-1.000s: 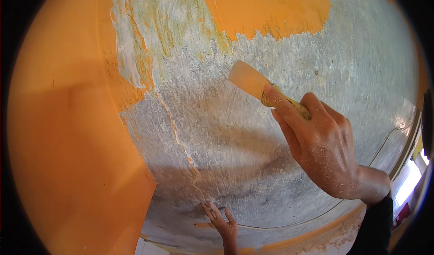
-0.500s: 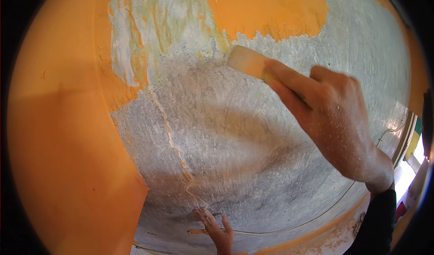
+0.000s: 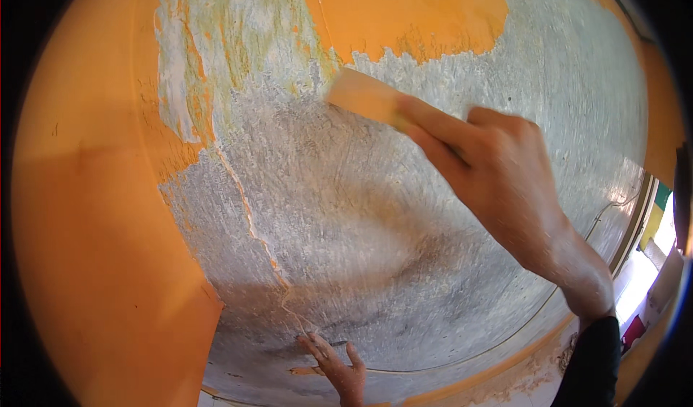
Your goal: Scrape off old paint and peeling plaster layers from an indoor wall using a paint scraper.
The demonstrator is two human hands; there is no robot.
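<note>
Scraper (image 3: 363, 95) clamped in the right hand (image 3: 498, 165) before a patchy wall (image 3: 346, 219)

The scraper is seen with a broad, flat, tan-coloured blade, square-ended and slightly blurred. A little yellowish colour is shown at the blade's base, while most of the handle is hidden by the fingers. The blade's far edge is set near the border between the bare grey part of the wall and a pale greenish patch (image 3: 253, 39), just below an area of orange paint (image 3: 411, 17). Whether the wall is touched by that edge cannot be told.

The blade is extended from the grip toward the upper left, beyond the fingertips, and is roughly aligned with the hand. The grip is closed around the handle, with one finger laid along the tool toward the blade and others curled behind.

The back of the right hand is turned to the camera, and the forearm is reached in from the lower right, partly covered by a black sleeve (image 3: 592, 364). The left hand (image 3: 339, 373) is raised from the lower edge, its fingers parted and its fingertips placed at the wall, by the lower end of a jagged crack (image 3: 249, 213).
</note>
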